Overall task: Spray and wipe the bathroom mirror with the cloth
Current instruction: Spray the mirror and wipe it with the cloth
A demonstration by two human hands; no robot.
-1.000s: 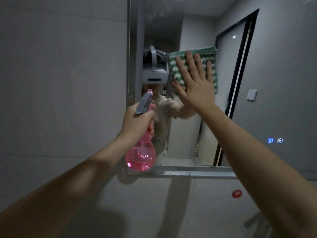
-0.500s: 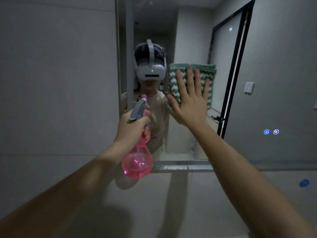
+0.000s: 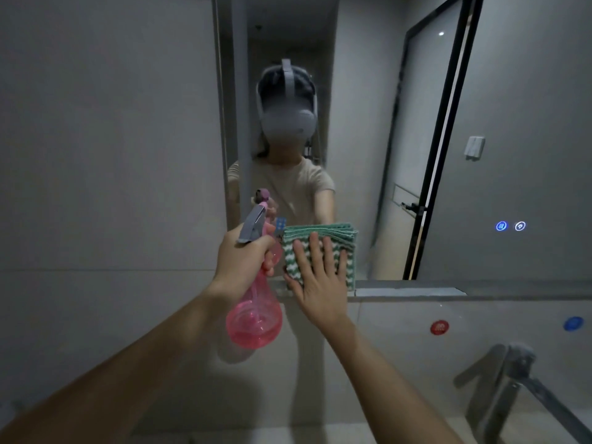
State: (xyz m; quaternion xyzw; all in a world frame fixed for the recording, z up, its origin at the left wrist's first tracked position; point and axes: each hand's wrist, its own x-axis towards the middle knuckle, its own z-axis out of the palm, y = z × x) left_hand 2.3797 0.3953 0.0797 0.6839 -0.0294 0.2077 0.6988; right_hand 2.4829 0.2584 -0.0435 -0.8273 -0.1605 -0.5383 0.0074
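Note:
The bathroom mirror fills the wall ahead, with its lower edge near mid-frame. My right hand lies flat, fingers spread, and presses a folded green-and-white cloth against the glass at the mirror's lower left part. My left hand grips the neck of a pink spray bottle with a grey trigger, held upright just left of the cloth. The mirror reflects a person in a beige shirt wearing a headset.
Grey tiled wall stands to the left of the mirror. Two lit touch buttons glow in the glass at right. A metal faucet sits at lower right, below a red dot and a blue dot.
My right hand has slid the cloth down the mirror from head height to its lower edge. The spray bottle has stayed in my left hand, and the view has tilted downward.

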